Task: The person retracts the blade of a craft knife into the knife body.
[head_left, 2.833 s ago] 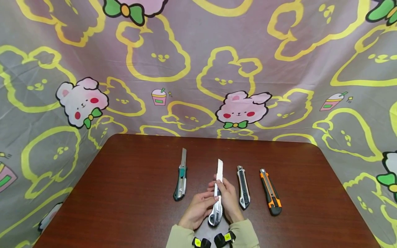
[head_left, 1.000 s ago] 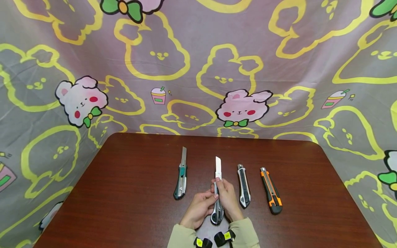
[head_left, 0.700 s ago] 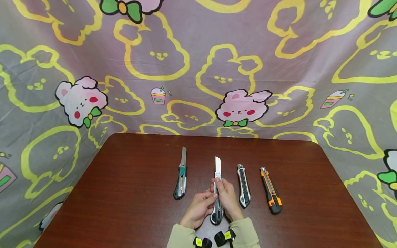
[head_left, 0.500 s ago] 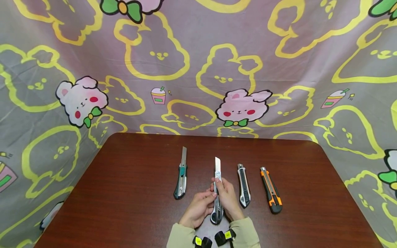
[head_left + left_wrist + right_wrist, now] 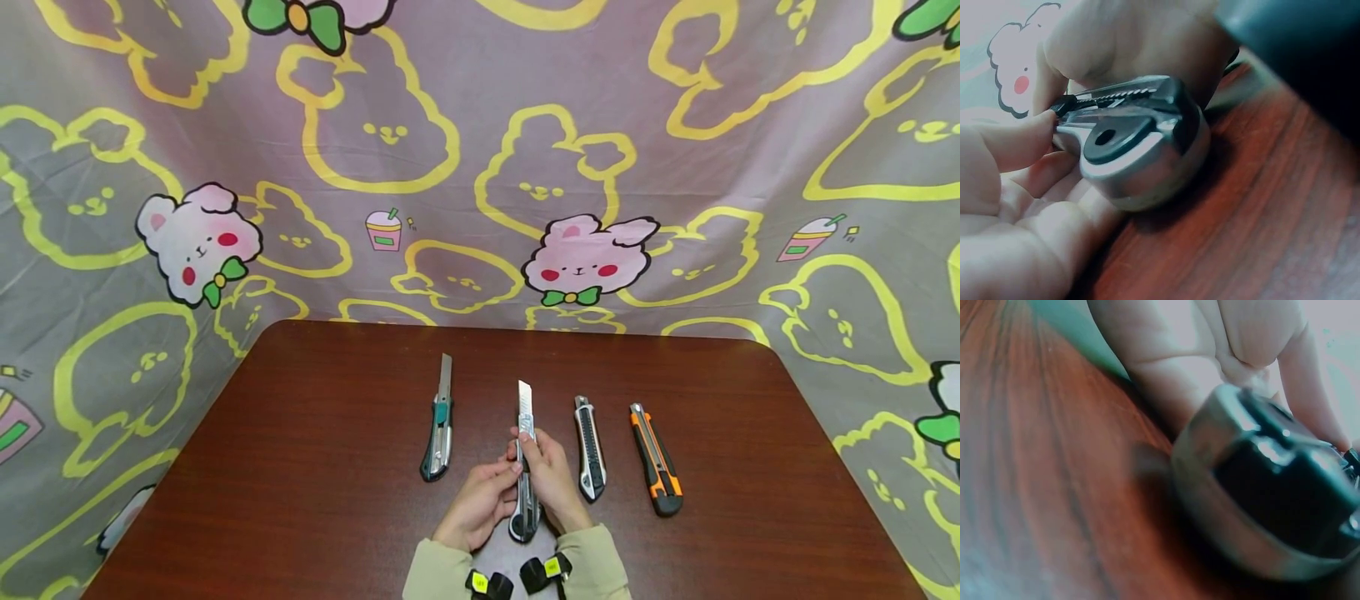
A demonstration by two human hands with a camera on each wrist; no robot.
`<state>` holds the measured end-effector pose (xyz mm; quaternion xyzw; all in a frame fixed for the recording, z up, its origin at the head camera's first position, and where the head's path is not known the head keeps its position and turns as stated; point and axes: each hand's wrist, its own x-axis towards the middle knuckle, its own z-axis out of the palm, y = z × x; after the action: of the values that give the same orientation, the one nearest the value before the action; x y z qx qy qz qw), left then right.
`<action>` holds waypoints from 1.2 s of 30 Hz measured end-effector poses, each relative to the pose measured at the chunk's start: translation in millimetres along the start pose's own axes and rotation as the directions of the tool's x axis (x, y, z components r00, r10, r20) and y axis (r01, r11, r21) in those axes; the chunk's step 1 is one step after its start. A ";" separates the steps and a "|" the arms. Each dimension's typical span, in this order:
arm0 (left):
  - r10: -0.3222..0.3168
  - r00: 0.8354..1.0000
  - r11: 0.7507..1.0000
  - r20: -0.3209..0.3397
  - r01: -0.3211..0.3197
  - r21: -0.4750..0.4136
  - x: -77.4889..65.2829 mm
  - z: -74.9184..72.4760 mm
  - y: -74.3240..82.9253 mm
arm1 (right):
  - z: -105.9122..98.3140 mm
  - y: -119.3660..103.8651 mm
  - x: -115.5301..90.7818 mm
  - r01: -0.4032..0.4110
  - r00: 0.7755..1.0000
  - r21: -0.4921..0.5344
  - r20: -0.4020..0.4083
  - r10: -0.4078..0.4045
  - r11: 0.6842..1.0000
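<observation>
A silver-and-black box cutter (image 5: 526,510) points away from me, its blade (image 5: 525,398) extended. My left hand (image 5: 480,502) pinches its middle from the left, thumb on top. In the left wrist view, the left thumb (image 5: 1022,140) presses beside a small black piece on the box cutter (image 5: 1141,150). My right hand (image 5: 552,475) grips it farther forward, with the thumb lying along the top near the blade end; most of its other fingers are hidden underneath. In the right wrist view, the rounded rear end of the box cutter (image 5: 1210,487) sits just over the table.
Left of the hands lies a green-and-silver box cutter (image 5: 437,437) with its blade out. A silver-and-black box cutter (image 5: 590,450) and an orange-and-black box cutter (image 5: 656,462) lie to the right on the brown table (image 5: 315,467). Patterned cloth (image 5: 435,167) surrounds the table's back and sides.
The held box cutter has turned from a slight tilt to nearly straight ahead, and its bright face has rolled. Lately the left thumb has slid slightly forward along it; the other box cutters stay put.
</observation>
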<state>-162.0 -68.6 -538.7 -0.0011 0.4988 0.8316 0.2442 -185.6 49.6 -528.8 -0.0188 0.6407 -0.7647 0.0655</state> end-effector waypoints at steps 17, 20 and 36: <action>0.003 1.000 1.000 -0.014 -0.003 -0.018 1.0 0.0 0.3 | -1.5 2.5 0.0 0.016 1.000 0.022 0.024 -0.017 1.000; 0.006 1.000 1.000 -0.022 -0.006 -0.006 1.3 -0.9 0.3 | -1.2 3.1 0.9 -0.001 1.000 0.024 0.005 0.001 1.000; 0.009 0.999 1.000 -0.043 -0.009 0.005 1.8 -0.5 0.1 | -2.8 5.9 7.1 -0.160 0.983 0.116 -0.066 0.169 0.980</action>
<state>-163.7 -68.4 -539.2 -0.0163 0.5060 0.8313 0.2295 -192.5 50.5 -535.5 0.0670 0.5990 -0.7910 0.1051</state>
